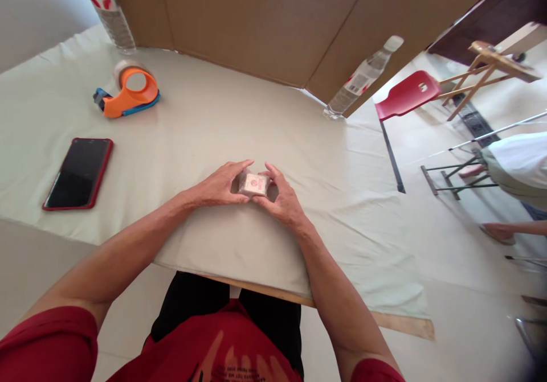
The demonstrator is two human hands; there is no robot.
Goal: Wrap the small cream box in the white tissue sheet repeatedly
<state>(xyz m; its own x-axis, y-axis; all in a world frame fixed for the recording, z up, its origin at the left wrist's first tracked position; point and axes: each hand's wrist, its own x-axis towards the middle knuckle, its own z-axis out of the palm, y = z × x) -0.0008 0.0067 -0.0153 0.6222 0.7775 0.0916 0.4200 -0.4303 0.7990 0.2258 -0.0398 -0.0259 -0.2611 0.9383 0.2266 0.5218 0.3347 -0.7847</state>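
A small white box (255,184) with red print, in what looks like clear wrap, sits between my two hands above the cloth-covered table. My left hand (224,185) curves around its left end, thumb at the near edge and fingers along the far side. From the right, my right hand (280,196) grips the other end, its thumb along the near edge and its forefinger raised by the far corner. What is inside the box does not show, and the undersides of my fingers are hidden.
On the left lie a phone (79,173) in a red case and an orange tape dispenser (130,93). A cardboard panel (256,23) stands behind, with water bottles (363,77) (111,17) at its ends. To the right are a red chair (410,94) and a seated person (519,163).
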